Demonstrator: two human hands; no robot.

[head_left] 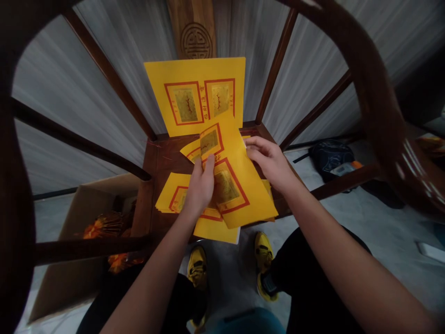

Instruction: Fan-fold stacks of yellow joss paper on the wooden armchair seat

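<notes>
Hands first. What are they doing?

Both are on one yellow paper sheet (pixel 229 185) with red boxes printed on it. The left hand (pixel 200 185) is half shut and pinches the sheet. The right hand (pixel 269 162) is curled and pinches its edge.

Where is that sheet?

Just above the wooden chair seat (pixel 163 157). A pile of yellow paper (pixel 174 197) lies on that seat, right under the left hand.

How can the hands do this well?

A soft pinch is best, since a hard one can bend thin paper. Both hands should stay level, so the sheet does not tear. Dry, flat fingers help too.

What else is near the seat?

Two yellow shoes (pixel 227 264) sit on the floor in front of it. A cardboard box (pixel 90 218) sits to its left, and a black bag (pixel 330 157) lies on the floor to its right.

And past the seat?

One more yellow sheet (pixel 194 76) leans on the chair back (pixel 191 32), just behind the seat.
</notes>
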